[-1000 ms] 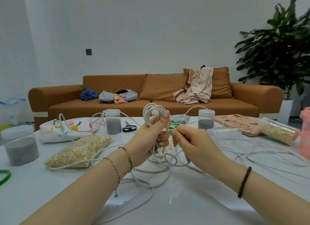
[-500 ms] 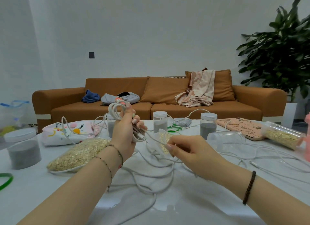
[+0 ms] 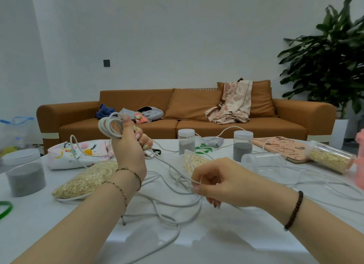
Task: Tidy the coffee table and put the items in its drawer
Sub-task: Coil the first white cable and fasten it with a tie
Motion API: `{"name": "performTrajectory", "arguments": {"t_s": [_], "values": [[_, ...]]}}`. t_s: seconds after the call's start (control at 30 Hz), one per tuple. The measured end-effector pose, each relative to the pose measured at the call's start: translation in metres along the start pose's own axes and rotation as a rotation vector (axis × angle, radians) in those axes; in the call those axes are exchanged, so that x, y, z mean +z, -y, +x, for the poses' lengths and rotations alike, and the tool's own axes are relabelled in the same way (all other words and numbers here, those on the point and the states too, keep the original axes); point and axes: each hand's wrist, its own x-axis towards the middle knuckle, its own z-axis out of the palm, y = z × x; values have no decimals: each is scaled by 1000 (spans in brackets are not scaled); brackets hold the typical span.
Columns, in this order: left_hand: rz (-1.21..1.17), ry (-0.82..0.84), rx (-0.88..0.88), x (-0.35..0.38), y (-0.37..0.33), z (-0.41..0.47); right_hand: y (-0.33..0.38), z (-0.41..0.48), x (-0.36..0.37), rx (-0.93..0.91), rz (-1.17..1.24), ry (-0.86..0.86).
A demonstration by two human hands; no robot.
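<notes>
My left hand (image 3: pixel 129 149) is raised above the white coffee table (image 3: pixel 216 242) and grips a coil of white cable (image 3: pixel 108 128), with a plug end sticking out below its fingers. A strand of that cable runs down to the right, where my right hand (image 3: pixel 220 181) pinches it between thumb and forefinger just above the table. More loose white cable (image 3: pixel 169 206) lies in tangled loops on the table under and between both hands. No drawer is in view.
On the table: bag of oats (image 3: pixel 86 181), a small oat bag (image 3: pixel 194 161), grey-filled jars (image 3: pixel 24 175) (image 3: pixel 186 141) (image 3: pixel 242 145), an empty clear jar (image 3: pixel 263 162), an oat jar on its side (image 3: pixel 331 159), a white pouch (image 3: pixel 76 153), a pink notebook (image 3: pixel 281 148). Behind stands an orange sofa (image 3: pixel 187 114).
My left hand has carried the cable coil up and to the left, away from my right hand. The right hand has dropped lower and slid along the strand, which now stretches between them.
</notes>
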Motion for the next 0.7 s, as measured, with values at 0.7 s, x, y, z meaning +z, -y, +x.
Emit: {"name": "performTrajectory", "arguments": {"t_s": [0.7], "values": [[90,220,-320,-8,13,5,-18,5,-20,183,69,-648]]}}
